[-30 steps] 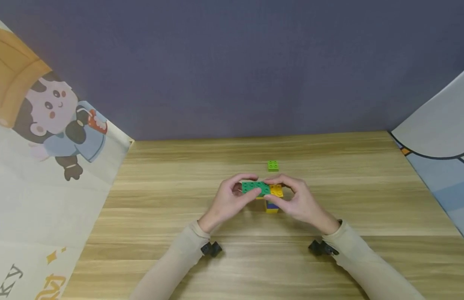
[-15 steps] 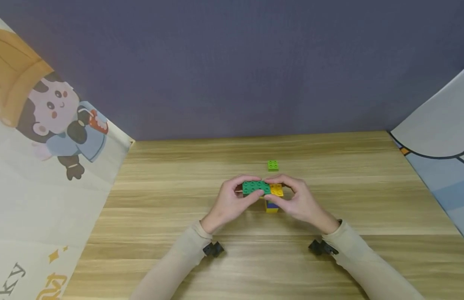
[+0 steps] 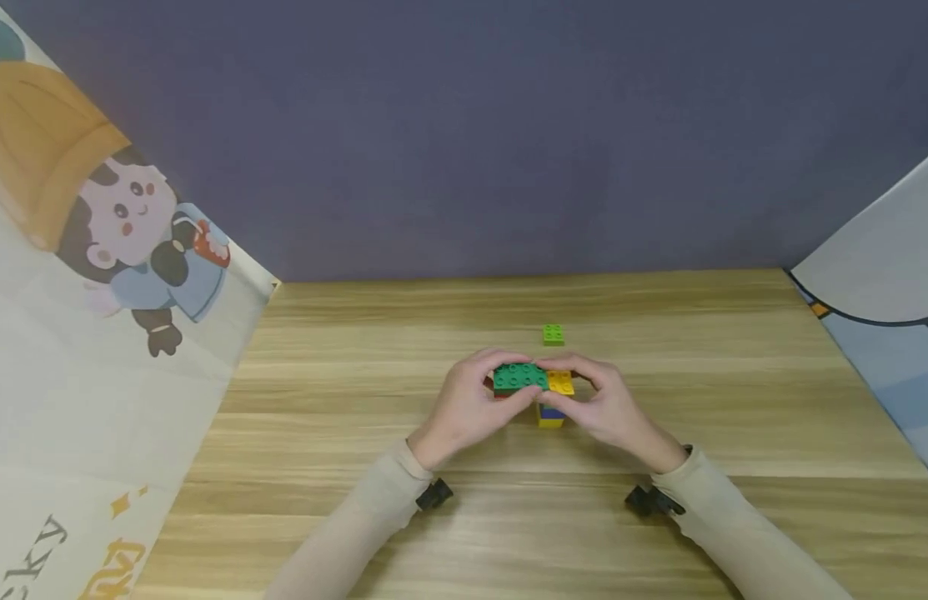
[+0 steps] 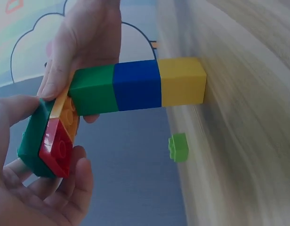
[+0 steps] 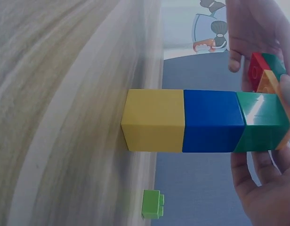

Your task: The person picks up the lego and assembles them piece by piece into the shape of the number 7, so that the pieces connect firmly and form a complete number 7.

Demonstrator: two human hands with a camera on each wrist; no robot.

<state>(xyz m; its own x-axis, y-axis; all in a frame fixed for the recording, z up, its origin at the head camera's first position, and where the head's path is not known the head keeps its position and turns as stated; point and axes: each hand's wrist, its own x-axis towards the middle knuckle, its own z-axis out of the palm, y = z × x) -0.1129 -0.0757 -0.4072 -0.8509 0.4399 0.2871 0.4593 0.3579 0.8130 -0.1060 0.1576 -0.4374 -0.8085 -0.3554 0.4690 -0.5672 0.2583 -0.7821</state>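
Note:
A tower of a yellow block (image 4: pixel 182 82), a blue block (image 4: pixel 138 85) and a green block (image 4: pixel 94 89) stands upright on the table. On top sits an orange-yellow brick (image 3: pixel 560 382) that overhangs to the left. A red brick (image 4: pixel 56 148) lies beside it, under the long green brick (image 3: pixel 518 375) that spans both. My left hand (image 3: pixel 471 408) holds the long green brick between thumb at the near side and fingers at the far side. With thumb and fingers, my right hand (image 3: pixel 609 408) pinches the orange-yellow brick at the tower's top.
A small lime-green brick (image 3: pixel 553 335) lies on the wooden table (image 3: pixel 358 333) behind the hands. A dark blue-grey panel (image 3: pixel 509 142) rises at the table's far edge. Printed cartoon sheets flank the left (image 3: pixel 58 375) and right (image 3: pixel 876 350) sides.
My left thumb has slid right along the long green brick's near edge, and the red brick shows beneath its left end. The right hand keeps its grip. The whole head view has shifted slightly.

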